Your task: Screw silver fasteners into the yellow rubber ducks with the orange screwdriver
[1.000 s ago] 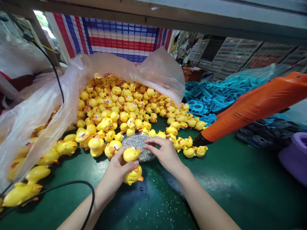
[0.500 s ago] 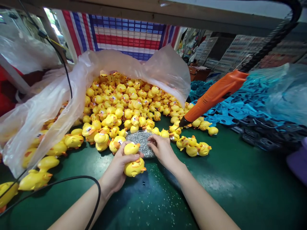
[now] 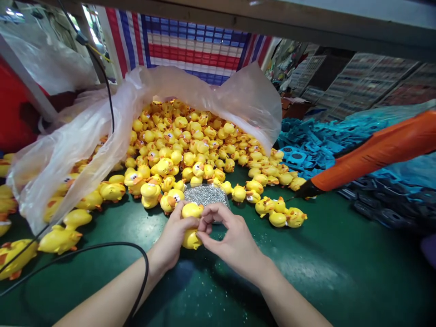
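My left hand [image 3: 170, 240] is closed around a yellow toy duck [image 3: 192, 210] just in front of a shallow tray [image 3: 227, 200]. Small silvery metal pieces [image 3: 204, 194], which look like screws, fill the tray. Against the duck's right side, the thumb and fingertips of my right hand [image 3: 235, 238] are pinched together. Whatever sits between those fingertips is too small to make out. An orange electric screwdriver [image 3: 374, 156] slants in from the right, its dark tip pointing down toward the table, apart from both hands.
Many toy ducks [image 3: 177, 156] spill from a clear plastic bag [image 3: 91, 159] onto the green table [image 3: 299, 281]. A small group of ducks [image 3: 277, 219] lies right of the tray. Blue parts [image 3: 299, 154] and black parts [image 3: 381, 204] are heaped at right. A black cable [image 3: 102, 245] crosses the left.
My right hand has come from the metal pieces back to the duck, its fingertips now touching the duck's side. The view has shifted, and the screwdriver appears farther right.
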### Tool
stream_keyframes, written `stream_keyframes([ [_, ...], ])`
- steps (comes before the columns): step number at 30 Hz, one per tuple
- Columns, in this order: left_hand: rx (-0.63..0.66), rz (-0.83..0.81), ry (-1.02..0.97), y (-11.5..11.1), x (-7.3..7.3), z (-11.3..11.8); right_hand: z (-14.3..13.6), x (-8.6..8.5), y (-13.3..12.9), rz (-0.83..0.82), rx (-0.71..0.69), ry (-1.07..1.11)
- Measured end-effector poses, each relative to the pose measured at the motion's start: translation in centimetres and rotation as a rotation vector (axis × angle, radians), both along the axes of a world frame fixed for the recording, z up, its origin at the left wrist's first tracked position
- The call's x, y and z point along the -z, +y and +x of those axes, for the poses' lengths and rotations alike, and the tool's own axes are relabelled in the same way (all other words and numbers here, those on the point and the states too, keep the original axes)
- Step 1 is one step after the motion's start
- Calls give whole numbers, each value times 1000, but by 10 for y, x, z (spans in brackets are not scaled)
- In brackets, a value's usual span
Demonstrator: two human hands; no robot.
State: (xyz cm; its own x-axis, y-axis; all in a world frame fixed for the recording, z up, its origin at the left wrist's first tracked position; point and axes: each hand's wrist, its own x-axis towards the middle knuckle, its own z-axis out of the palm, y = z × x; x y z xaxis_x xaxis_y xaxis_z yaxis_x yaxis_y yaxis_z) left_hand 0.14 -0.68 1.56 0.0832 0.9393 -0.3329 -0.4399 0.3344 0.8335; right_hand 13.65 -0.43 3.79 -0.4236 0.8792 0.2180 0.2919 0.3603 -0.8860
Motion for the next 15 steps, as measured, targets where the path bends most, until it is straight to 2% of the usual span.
stream_keyframes([
  [6,-47,-3,1,-3,-2,0,-2,-3,0,-176,78,21],
  [11,-59,4,8,-4,-2,1,-4,-6,-2,-177,51,-41],
  [13,-66,7,5,-3,-1,0,-4,-4,-2,-115,64,-20],
  [15,-49,-9,2,-2,-2,0,2,-4,0,123,217,105],
])
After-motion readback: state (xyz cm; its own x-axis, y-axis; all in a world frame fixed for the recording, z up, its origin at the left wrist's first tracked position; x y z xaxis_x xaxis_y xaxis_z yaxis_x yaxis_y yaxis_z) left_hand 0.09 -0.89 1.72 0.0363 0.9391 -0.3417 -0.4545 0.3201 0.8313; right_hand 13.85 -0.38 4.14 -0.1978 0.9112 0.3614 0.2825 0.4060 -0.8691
